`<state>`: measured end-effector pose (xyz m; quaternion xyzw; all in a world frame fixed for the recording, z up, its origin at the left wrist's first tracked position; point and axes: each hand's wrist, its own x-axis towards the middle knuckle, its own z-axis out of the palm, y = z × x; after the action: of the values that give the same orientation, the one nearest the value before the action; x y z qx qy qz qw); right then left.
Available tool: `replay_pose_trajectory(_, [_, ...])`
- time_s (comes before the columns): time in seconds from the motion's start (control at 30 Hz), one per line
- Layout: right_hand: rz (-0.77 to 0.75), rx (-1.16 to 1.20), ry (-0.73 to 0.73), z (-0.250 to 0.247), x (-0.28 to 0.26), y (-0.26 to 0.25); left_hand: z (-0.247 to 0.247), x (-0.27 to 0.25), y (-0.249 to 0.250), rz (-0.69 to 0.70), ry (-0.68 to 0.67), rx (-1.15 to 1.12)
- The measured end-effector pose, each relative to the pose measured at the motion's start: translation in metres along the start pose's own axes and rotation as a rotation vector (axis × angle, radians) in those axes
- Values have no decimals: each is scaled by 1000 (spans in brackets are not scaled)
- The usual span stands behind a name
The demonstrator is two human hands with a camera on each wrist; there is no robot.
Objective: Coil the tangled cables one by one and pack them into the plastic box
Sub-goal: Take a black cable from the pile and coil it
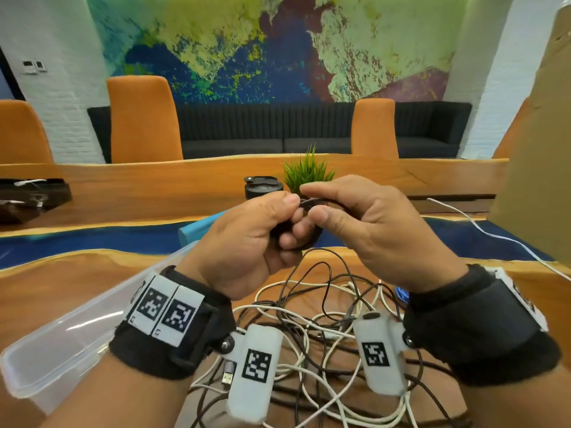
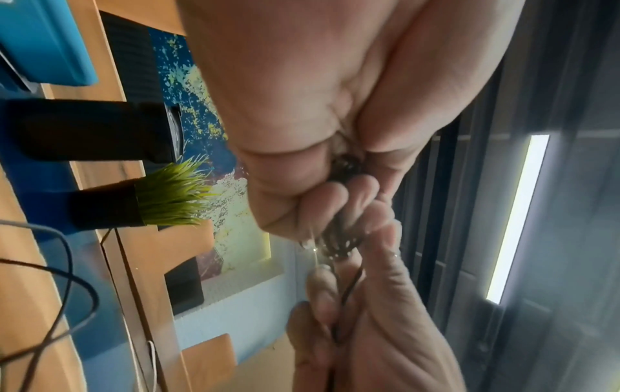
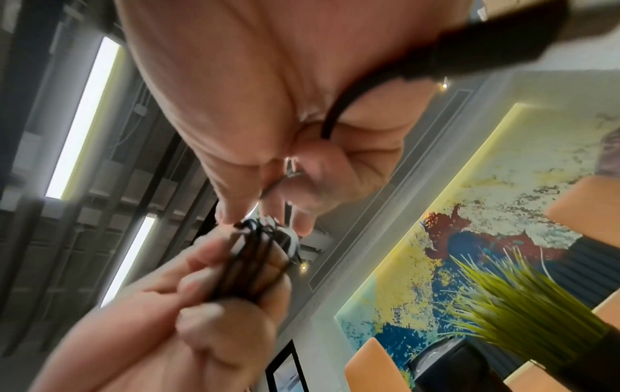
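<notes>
Above the table my left hand (image 1: 272,223) grips a small coil of dark cable (image 1: 309,239), its fingers curled round the loops. My right hand (image 1: 312,202) pinches the same dark cable at the top of the coil between thumb and forefinger. In the right wrist view the coil (image 3: 248,260) shows as several dark strands bunched in the left hand's fingers, and a loose dark strand (image 3: 339,111) runs back across the right palm. A tangle of white and dark cables (image 1: 309,329) lies on the table under both wrists. The clear plastic box (image 1: 61,344) sits at the near left.
A potted green plant (image 1: 306,171) and a black lidded cup (image 1: 262,186) stand just beyond the hands. A turquoise object (image 1: 197,227) lies behind the box. One white cable (image 1: 494,236) trails off right. A cardboard panel (image 1: 537,149) rises at the right edge.
</notes>
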<state>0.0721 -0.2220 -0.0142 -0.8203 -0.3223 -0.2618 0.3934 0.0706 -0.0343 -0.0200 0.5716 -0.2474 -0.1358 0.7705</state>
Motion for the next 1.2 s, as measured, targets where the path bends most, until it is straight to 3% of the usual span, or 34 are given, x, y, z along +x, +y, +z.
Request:
replay_pose_trajectory(0.13, [-71, -1, 47, 2, -1, -6, 10, -1, 5, 18, 37, 40])
replay_pose_trajectory(0.27, [-129, -281, 61, 6, -2, -3, 20, 6, -10, 104, 248, 293])
replay_pose_trajectory(0.37, [-73, -326, 89, 13, -4, 3, 24, 9, -22, 200, 404, 559])
replay_pose_trajectory(0.57, [-73, -285, 197, 12, -3, 1, 18, 2, -9, 348, 345, 886])
replay_pose_trajectory(0.73, [-65, -209, 171, 12, -3, -5, 5, -1, 4, 320, 355, 828])
replay_pose_trajectory(0.87, [102, 5, -19, 2, -3, -7, -11, 0, 9, 331, 458, 748])
replay_pose_trajectory(1.07, [141, -424, -31, -13, -5, 18, -37, -3, 24, 328, 576, 729])
replay_pose_trajectory(1.2, [169, -494, -70, -7, -4, 13, -37, -3, 23, 301, 546, 693])
